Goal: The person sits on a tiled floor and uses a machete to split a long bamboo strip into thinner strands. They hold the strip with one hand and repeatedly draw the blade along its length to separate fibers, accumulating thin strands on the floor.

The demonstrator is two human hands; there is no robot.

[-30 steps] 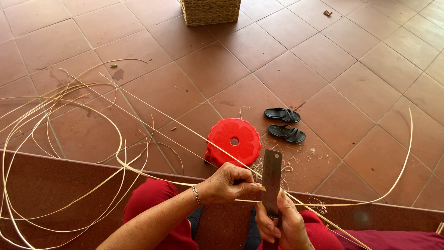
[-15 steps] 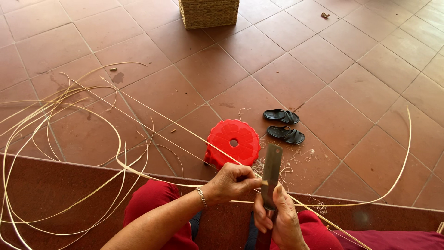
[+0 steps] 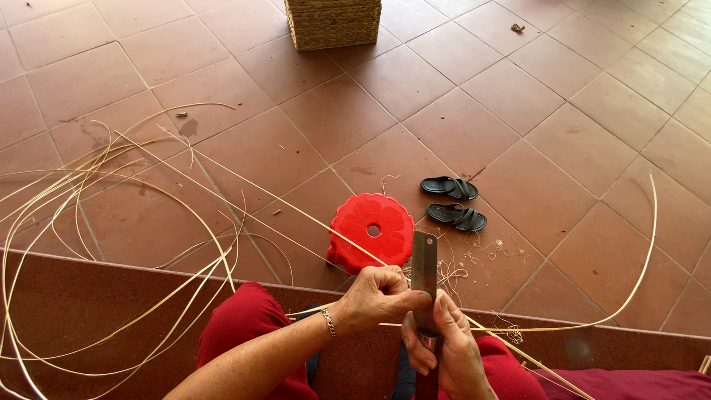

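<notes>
Two hands meet over our lap: our right hand point(image 3: 444, 352) grips the knife point(image 3: 424, 278) upright, so our left hand point(image 3: 378, 296) can pinch the cane strip point(image 3: 592, 322) against its blade. Loose strips point(image 3: 111, 222) trail across the floor point(image 3: 555, 148) beside the red stool point(image 3: 372, 231).

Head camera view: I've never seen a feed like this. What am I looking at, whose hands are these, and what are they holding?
There is no machine here. One camera on a person's head looks down at their own two bare hands. The right hand grips a flat metal blade upright; the left hand pinches a thin cane strip against it. More pale strips loop across the tiled floor. Beyond the hands stand a red plastic stool, a pair of black sandals and a woven basket.
</notes>
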